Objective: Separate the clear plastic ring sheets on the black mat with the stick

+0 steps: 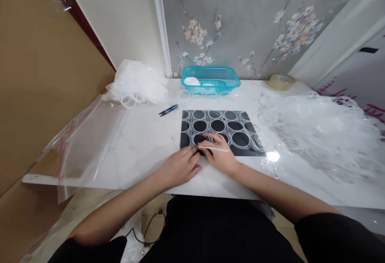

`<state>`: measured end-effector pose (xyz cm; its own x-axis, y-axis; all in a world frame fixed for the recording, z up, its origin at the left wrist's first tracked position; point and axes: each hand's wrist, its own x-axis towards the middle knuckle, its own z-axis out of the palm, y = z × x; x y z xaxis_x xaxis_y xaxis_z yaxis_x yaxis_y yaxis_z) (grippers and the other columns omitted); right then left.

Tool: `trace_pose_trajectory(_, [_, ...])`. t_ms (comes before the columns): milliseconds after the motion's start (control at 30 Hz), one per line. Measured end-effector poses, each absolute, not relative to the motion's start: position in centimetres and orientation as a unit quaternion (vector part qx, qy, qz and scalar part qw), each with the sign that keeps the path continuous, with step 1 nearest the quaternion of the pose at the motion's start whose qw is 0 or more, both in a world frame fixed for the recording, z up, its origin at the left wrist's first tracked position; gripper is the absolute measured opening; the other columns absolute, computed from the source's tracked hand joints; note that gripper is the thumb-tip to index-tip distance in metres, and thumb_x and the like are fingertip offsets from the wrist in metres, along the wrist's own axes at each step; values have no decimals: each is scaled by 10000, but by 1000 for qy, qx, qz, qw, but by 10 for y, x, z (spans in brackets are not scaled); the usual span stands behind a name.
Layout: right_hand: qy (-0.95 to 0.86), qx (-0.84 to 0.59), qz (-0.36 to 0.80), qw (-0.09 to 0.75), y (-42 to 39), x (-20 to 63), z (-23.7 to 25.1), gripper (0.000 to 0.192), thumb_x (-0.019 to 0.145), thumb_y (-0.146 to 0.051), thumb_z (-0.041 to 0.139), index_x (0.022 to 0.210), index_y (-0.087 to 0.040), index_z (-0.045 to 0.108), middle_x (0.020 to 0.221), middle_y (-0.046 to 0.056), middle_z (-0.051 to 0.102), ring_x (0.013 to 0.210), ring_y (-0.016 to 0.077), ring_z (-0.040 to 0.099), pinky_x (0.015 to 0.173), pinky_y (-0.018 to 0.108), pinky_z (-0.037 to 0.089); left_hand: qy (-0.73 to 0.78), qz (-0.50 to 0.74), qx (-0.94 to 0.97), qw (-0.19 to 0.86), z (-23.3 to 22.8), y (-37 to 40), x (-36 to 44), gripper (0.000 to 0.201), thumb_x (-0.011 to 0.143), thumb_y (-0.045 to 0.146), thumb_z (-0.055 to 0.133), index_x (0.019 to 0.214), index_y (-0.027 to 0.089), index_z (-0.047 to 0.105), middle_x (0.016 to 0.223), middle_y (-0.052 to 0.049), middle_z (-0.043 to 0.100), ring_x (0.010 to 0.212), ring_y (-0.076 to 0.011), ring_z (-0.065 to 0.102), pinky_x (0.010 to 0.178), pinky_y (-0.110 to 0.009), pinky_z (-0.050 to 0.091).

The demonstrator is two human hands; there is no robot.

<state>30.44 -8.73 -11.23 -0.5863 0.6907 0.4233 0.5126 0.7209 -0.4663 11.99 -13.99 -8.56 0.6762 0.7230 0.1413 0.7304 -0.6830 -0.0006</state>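
While both forearms come in from the near edge, head view, the hands meet low over a black mat [249,152] on the white surface [141,134]. White rings [226,126], set in rows, lie across the mat; dark backing probably chosen so the pale outlines read clearly.

Right hand [221,159]: fingers closed around a thin white stick [218,149], tip aimed at the front row, a pen-like hold that presumably suits fine work. Left hand [179,166]: fingertips down at the mat's front edge, beside the right's, perhaps steadying the rings; cannot tell whether anything is pinched there.

Just beyond the mat, a teal basket [210,88] holding white pieces, seemingly placed for an easy reach. Blue-handled snips [169,110] lie left of it, hands off. Large translucent pile [325,130] at right, a white heap [138,80] at far left; the split likely keeps batches apart. Clear bags [87,138] overhang the near-left edge. Tape roll [282,81] at the back, against the wall.
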Motion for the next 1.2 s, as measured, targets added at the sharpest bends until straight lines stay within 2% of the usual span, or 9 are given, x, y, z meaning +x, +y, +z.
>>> trace_pose_trajectory(133, [-909, -317, 59, 263, -66, 308, -105, 232, 832, -91, 509, 905, -233, 677, 873, 63, 728, 1175, 287, 505, 1092, 526, 231, -405, -68, -912, -13, -84, -139, 117, 387, 942, 354, 499, 1204, 70, 510, 1303, -193, 528, 1245, -300, 482, 1053, -403, 400])
trace_pose_trajectory(267, [-794, -481, -3, 372, -12, 332, -76, 219, 848, -132, 479, 854, -204, 686, 885, 86, 720, 1057, 303, 550, 981, 535, 345, -416, -48, -907, -38, -82, -141, 113, 387, 951, 360, 491, 1217, 80, 508, 1355, -179, 498, 1276, -280, 455, 1070, -380, 380])
trace_pose_trajectory(400, [-740, -501, -11, 449, -3, 359, -61, 227, 893, -272, 478, 877, -199, 692, 905, 67, 722, 1015, 292, 561, 926, 482, 405, -413, -48, -908, -45, -82, -142, 112, 402, 954, 366, 494, 1229, 73, 510, 1384, -187, 473, 1306, -285, 424, 1075, -379, 372])
trace_pose_trajectory(633, [-732, -482, 220, 429, -45, 362, -90, 219, 884, -364, 532, 835, -213, 684, 899, 53, 724, 913, 242, 651, 841, 381, 493, -412, -73, -908, -12, -85, -138, 113, 353, 952, 373, 500, 1172, 102, 553, 1328, -160, 532, 1248, -277, 486, 1037, -389, 406])
trace_pose_trajectory(767, [-701, -454, 340, 432, -45, 353, -96, 214, 865, -392, 561, 834, -205, 659, 894, 55, 716, 866, 224, 678, 802, 345, 506, -420, -71, -905, -8, -72, -122, 118, 251, 943, 302, 533, 1102, 115, 587, 1122, -112, 638, 1041, -255, 587, 910, -379, 465])
trace_pose_trajectory(867, [-682, -442, 393, 430, -45, 347, -99, 237, 847, -416, 575, 823, -189, 641, 856, 58, 714, 810, 217, 674, 756, 332, 507, -417, -63, -907, -17, -62, -101, 122, 227, 901, 287, 596, 1057, 122, 604, 1092, -110, 616, 988, -260, 570, 858, -377, 455])
trace_pose_trajectory(933, [-670, -443, 417, 426, -47, 345, -102, 242, 837, -418, 581, 815, -182, 632, 831, 58, 712, 780, 213, 671, 734, 327, 507, -395, -55, -915, -53, -58, -85, 123, 183, 877, 265, 611, 992, 122, 619, 1100, -122, 591, 995, -270, 545, 868, -386, 427])
trace_pose_trajectory(1067, [-694, -439, 404, 404, -51, 342, -105, 190, 829, -370, 588, 801, -191, 648, 832, 52, 712, 798, 211, 670, 748, 324, 502, -383, -126, -870, -284, -57, -59, 119, 67, 812, 190, 611, 760, 149, 617, 954, -84, 585, 903, -239, 519, 857, -368, 373])
trace_pose_trajectory(1200, [-718, -433, 398, 373, -52, 342, -104, 162, 828, -335, 577, 777, -202, 652, 825, 44, 712, 802, 208, 673, 748, 320, 503, -401, -188, -799, -408, -60, -49, 112, 122, 816, 278, 633, 746, 181, 609, 782, -24, 582, 750, -188, 521, 731, -304, 395])
